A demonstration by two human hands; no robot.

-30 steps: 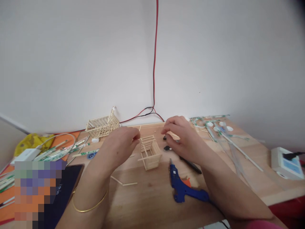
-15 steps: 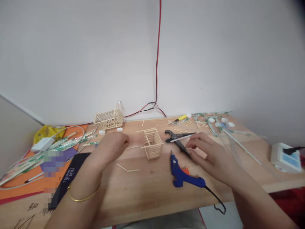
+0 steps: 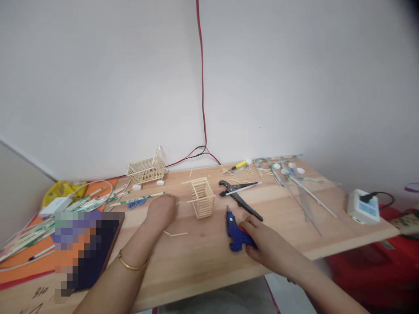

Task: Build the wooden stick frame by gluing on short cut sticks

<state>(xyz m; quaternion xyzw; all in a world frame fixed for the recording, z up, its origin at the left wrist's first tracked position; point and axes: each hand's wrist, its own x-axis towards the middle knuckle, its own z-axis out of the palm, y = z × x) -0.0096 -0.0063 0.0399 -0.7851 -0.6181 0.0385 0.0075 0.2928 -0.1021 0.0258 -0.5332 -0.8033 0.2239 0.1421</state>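
Observation:
My right hand [image 3: 262, 242] is closed around the handle of a blue hot glue gun [image 3: 234, 231] lying on the wooden table [image 3: 203, 257]. My left hand [image 3: 159, 211] rests on the table with fingers curled under; whether it holds anything is hidden. Between the hands stands a small open box of thin wooden sticks [image 3: 202, 197]. Two loose sticks [image 3: 176, 234] lie just right of my left hand. Black pliers [image 3: 238, 195] lie beyond the glue gun.
A stick-built cart [image 3: 146, 169] stands at the back by the wall. Wrapped sticks and orange paper [image 3: 29, 261] crowd the left side, next to a dark phone [image 3: 98, 248]. Plastic strips and white caps [image 3: 291, 179] lie back right. A white box [image 3: 362, 206] sits near the right edge.
My right hand moved from near the pliers down onto the glue gun and closed on it. My left hand dropped to the table. The camera shifted slightly right.

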